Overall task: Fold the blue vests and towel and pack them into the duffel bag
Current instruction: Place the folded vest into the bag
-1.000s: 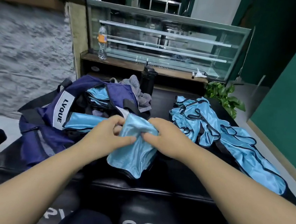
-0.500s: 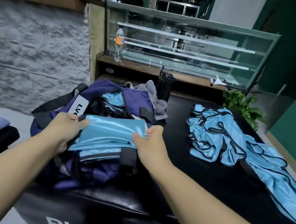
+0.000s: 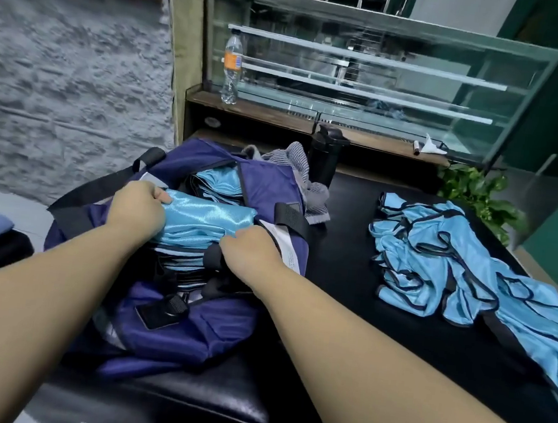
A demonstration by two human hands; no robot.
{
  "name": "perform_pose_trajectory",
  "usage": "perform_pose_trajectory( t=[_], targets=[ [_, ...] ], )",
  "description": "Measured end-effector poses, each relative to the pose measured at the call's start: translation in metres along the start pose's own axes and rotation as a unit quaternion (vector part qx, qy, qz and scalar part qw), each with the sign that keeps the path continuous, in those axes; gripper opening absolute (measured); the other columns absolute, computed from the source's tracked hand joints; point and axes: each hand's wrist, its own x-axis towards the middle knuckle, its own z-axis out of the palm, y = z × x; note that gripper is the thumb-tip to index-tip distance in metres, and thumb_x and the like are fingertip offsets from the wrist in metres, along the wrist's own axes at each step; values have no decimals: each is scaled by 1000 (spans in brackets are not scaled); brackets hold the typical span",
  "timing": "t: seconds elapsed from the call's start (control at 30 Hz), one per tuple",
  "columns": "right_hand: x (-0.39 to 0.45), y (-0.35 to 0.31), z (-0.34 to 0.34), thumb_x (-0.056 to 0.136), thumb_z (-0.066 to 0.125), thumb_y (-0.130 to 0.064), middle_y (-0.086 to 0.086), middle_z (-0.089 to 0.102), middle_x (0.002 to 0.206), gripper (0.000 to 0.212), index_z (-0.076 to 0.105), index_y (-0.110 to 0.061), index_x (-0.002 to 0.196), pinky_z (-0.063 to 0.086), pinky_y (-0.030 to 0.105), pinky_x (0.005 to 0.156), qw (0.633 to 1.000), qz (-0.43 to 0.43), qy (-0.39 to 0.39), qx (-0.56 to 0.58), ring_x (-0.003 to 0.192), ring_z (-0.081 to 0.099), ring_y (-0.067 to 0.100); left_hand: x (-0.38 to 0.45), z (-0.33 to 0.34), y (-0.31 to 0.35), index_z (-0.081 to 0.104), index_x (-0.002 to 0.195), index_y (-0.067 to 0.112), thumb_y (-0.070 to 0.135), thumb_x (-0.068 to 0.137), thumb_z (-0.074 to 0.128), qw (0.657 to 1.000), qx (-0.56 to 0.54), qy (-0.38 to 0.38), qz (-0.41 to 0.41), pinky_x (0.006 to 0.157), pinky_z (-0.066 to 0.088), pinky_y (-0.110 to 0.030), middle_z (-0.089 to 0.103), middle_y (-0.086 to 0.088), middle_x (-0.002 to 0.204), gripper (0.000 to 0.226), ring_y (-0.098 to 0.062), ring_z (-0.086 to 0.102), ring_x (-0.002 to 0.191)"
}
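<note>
A: Both hands grip the folded vest (image 3: 208, 219) over the open duffel bag (image 3: 189, 332): left hand (image 3: 136, 210) on its left end, right hand (image 3: 249, 251) at the near right corner.

B: Press it flat onto the stack, I'd say. Right fingers look tucked under, hard to tell. Loose vests (image 3: 454, 264) wait further right, grey towel (image 3: 301, 179) behind.
</note>
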Motion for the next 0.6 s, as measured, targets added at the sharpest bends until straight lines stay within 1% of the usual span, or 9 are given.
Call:
perform_pose_trajectory(
  t=[0.07,0.13,0.2,0.27,0.3,0.37,0.47,0.53,0.6],
  targets=[
    [0,1,5,93,47,-15,21,59,117,23,59,3,99,33,27,70,999,-2,-11,-38,94,53,30,-1,11,-5,72,92,3,1,84,50,989,106,38,95,91,45,-41,60,-19,112,23,-39,53,106],
    [-2,3,6,93,47,-20,21,53,129,35,57,3,117,38,30,83,995,-14,-26,-91,108,51,33,-13,16,-1,73,84,2,20,85,48,959,180,29,215,80,51,-44,63,-19,103,31,-40,57,96],
    [-5,8,8,93,46,-27,15,30,149,43,52,-5,130,28,33,104,983,-39,5,-179,130,32,31,-32,19,14,70,88,7,39,95,34,940,203,-70,266,80,49,-42,66,-14,102,50,-36,60,96],
    [-10,14,12,94,44,-28,5,8,159,45,49,-10,135,18,36,110,965,-96,32,-241,139,14,25,-48,27,15,64,105,16,46,101,24,922,244,-159,255,90,44,-40,63,-9,119,50,-32,56,110],
    [-11,18,14,94,42,-28,4,6,160,47,45,-10,138,15,37,112,959,-115,23,-256,142,10,23,-53,30,13,59,120,25,48,100,21,913,272,-192,237,100,39,-41,54,-6,134,48,-29,49,123],
    [-12,27,17,96,39,-32,11,21,155,51,36,-6,140,15,38,115,965,-98,-30,-242,143,19,24,-59,32,2,32,141,48,54,98,13,901,284,-264,195,114,20,-49,20,1,158,48,-30,19,144],
    [-10,33,18,97,37,-37,13,36,147,55,31,-5,140,14,38,115,972,-67,-73,-212,137,32,27,-57,33,-9,-7,132,65,59,93,5,891,285,-310,167,116,8,-54,-3,2,161,41,-35,-3,146],
    [-13,32,17,97,39,-34,13,38,146,53,33,-6,141,19,38,114,971,-88,-54,-217,136,33,27,-59,30,-4,-11,126,66,60,93,5,894,277,-314,159,116,7,-55,-2,1,161,37,-36,-2,146],
    [-20,32,15,96,43,-27,13,46,136,42,43,-7,133,31,39,106,970,-139,-6,-199,128,40,29,-61,29,1,11,140,60,60,95,9,902,267,-289,175,115,14,-54,15,-2,159,45,-35,11,146]
  ],
)
